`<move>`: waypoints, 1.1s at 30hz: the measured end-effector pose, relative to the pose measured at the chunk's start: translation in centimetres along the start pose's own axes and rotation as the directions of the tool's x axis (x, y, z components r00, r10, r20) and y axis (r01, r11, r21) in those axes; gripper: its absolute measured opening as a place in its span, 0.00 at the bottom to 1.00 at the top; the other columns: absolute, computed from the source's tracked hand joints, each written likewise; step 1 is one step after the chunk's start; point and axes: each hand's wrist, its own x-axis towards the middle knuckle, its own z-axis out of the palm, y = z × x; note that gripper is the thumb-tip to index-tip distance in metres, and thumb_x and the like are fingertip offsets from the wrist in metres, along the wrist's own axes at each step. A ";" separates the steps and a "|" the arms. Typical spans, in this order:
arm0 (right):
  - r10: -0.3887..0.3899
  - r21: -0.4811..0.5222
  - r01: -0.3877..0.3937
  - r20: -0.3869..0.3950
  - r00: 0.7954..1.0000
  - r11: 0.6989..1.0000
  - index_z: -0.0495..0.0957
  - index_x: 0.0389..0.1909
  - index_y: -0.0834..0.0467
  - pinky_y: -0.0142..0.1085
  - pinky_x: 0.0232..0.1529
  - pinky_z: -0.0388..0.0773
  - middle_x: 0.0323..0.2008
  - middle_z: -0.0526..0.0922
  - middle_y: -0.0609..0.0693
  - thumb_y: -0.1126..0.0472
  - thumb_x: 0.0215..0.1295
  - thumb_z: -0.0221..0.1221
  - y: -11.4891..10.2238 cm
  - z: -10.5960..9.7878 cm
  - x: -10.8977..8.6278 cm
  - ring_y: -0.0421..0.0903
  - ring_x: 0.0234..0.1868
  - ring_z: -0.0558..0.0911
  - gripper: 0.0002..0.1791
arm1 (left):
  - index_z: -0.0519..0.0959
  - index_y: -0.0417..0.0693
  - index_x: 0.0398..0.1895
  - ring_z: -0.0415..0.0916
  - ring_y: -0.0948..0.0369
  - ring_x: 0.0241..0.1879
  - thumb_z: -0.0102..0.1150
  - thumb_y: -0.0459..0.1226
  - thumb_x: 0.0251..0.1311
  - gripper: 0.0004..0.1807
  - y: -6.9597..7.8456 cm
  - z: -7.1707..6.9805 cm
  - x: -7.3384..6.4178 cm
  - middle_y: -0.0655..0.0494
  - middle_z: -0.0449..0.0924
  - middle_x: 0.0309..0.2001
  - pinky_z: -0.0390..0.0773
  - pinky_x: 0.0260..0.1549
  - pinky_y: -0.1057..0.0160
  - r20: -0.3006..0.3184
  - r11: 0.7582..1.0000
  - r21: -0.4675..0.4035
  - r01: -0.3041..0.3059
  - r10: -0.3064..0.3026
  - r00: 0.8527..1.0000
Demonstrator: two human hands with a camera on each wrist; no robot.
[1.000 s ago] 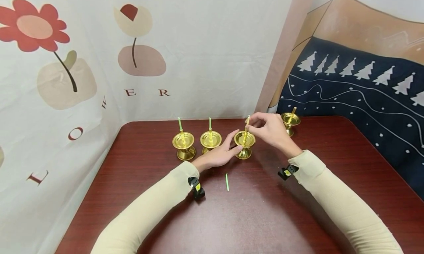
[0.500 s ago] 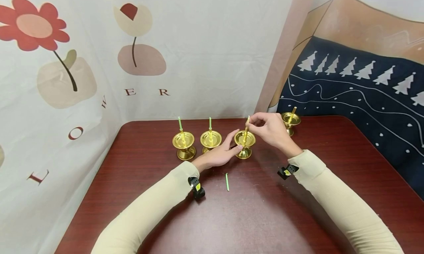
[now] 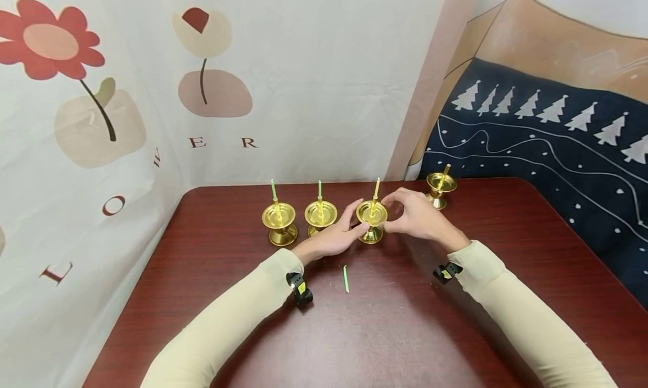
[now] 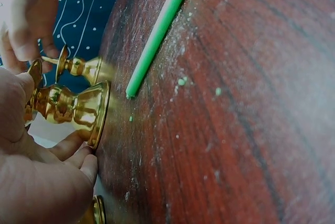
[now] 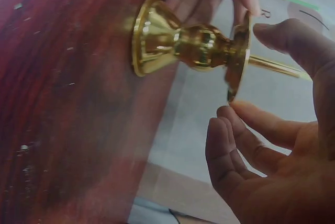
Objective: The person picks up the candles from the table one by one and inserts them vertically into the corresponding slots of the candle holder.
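Observation:
A brass candle holder (image 3: 371, 234) stands upright with a thin pale candle (image 3: 377, 186) rising from its central tube. My left hand (image 3: 334, 239) grips it from the left, thumb at the dish's front rim; in the left wrist view its fingers reach round the brass base (image 4: 89, 109). On the opposite side, my right hand (image 3: 420, 218) holds the dish (image 5: 241, 51) by its rim between curved thumb and forefinger. The candle is free of both hands. A loose green candle (image 3: 346, 279) lies on the table in front.
Two similar holders (image 3: 279, 215) (image 3: 321, 213) with upright green candles stand to the left. Behind my right hand, another holder (image 3: 442, 189) shows a tilted brass tube. Small crumbs (image 4: 182, 81) dot the red-brown table (image 3: 405, 343). Printed cloths (image 3: 314, 95) hang behind.
My right hand has let go of the pale candle and moved down to the right side of the dish. My left hand stays on the same holder.

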 end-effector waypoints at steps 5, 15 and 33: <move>-0.017 0.016 0.017 -0.013 1.000 1.000 0.88 0.51 0.66 0.45 0.44 0.84 0.39 0.88 0.53 0.59 0.55 0.80 0.4 0.6 0.0 0.52 0.40 0.87 0.25 | 0.37 0.55 0.92 0.53 0.49 0.85 0.47 0.48 0.89 0.42 0.0 -0.1 -0.3 0.36 0.55 0.86 0.57 0.81 0.48 -0.002 1.000 -0.009 0.006 -0.006 1.000; -0.036 0.066 0.036 -0.004 0.999 0.997 0.88 0.53 0.67 0.44 0.45 0.85 0.39 0.89 0.53 0.59 0.56 0.81 0.0 1.2 0.8 0.50 0.40 0.87 0.26 | 0.37 0.54 0.92 0.50 0.49 0.86 0.48 0.47 0.88 0.42 -0.7 -0.9 -0.6 0.38 0.50 0.87 0.54 0.82 0.50 -0.016 0.999 -0.039 -0.002 0.001 1.000; -0.020 0.062 0.020 -0.005 1.000 0.998 0.87 0.59 0.65 0.47 0.47 0.83 0.48 0.90 0.57 0.58 0.67 0.79 -0.1 1.0 0.9 0.52 0.45 0.87 0.25 | 0.39 0.52 0.92 0.59 0.43 0.82 0.50 0.51 0.87 0.44 0.0 -1.8 -2.5 0.39 0.57 0.85 0.58 0.80 0.41 -0.087 0.995 0.079 0.067 -0.060 0.994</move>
